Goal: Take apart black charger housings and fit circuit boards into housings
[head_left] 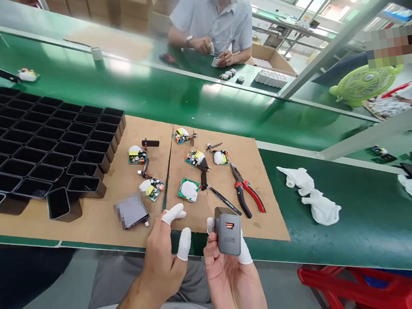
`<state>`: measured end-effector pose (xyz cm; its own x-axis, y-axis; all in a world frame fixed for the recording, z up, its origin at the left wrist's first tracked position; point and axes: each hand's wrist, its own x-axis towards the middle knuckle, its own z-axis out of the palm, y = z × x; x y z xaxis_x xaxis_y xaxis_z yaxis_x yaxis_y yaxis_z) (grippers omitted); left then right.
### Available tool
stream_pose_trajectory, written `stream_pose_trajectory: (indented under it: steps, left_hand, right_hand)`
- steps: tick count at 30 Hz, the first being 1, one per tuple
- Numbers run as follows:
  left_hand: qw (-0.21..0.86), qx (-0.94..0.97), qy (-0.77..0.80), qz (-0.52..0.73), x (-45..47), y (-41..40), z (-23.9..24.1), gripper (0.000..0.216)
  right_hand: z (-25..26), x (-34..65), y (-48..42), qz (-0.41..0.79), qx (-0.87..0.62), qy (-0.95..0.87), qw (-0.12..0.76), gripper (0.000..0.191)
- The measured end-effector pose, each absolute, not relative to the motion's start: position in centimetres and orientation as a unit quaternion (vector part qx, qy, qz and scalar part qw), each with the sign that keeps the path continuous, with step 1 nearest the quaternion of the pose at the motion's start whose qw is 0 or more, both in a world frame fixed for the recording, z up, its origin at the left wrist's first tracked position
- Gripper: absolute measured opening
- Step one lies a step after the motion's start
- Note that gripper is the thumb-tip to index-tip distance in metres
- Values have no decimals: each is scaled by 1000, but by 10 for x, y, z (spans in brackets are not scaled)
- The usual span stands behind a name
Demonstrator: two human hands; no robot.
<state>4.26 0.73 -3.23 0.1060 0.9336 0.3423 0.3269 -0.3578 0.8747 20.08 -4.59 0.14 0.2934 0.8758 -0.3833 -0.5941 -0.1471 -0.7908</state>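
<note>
Holding a grey charger case (pixel 229 234) in my right hand (pixel 233 279), at the worktop's (pixel 370 217) near edge.
Its port end (pixel 230 225) faces my camera, long axis running away; far end hidden, lettering (pixel 229 240) unreadable. My left hand's (pixel 164 253) grip is wide.

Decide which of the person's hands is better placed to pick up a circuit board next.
Probably the left hand: it looks free and close to a circuit board, while the right hand holds a gray case.
</note>
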Motion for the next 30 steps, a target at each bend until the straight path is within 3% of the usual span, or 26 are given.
stream_pose_trajectory:
  steps: [8, 10, 12, 14, 16, 19, 23, 27, 30]
  left_hand:
    - [318, 671, 479, 469, 44, 7, -32, 42]
    - [317, 669, 479, 472, 44, 7, -32, 42]
    - [313, 670, 477, 475, 44, 7, -32, 42]
    - [313, 671, 474, 477, 44, 7, -31, 42]
    - [316, 672, 472, 476, 43, 8, -32, 43]
    - [315, 675, 471, 473, 44, 8, -34, 43]
    - [309, 681, 472, 467, 47, 7, -32, 48]
    - [341, 697, 436, 455, 50, 5, -12, 74]
    - [378, 688, 415, 460, 50, 10, 10, 82]
  right_hand:
    - [12, 203, -40, 567, -497, -153, 639, 30]
    - [18, 200, -36, 447, -554, -204, 672, 25]
    - [19, 203, -32, 227, -608, -322, 689, 24]
    - [16, 211, -28, 33, -617, -470, 631, 43]
    - [8, 220, -24, -22, -604, -572, 554, 52]
    - [-5, 230, -19, 56, -615, -597, 512, 37]
    - [-8, 229, -15, 156, -656, -512, 532, 16]
    - [9, 210, -16, 277, -684, -371, 564, 34]
    - [25, 189, -21, 456, -642, -193, 585, 49]
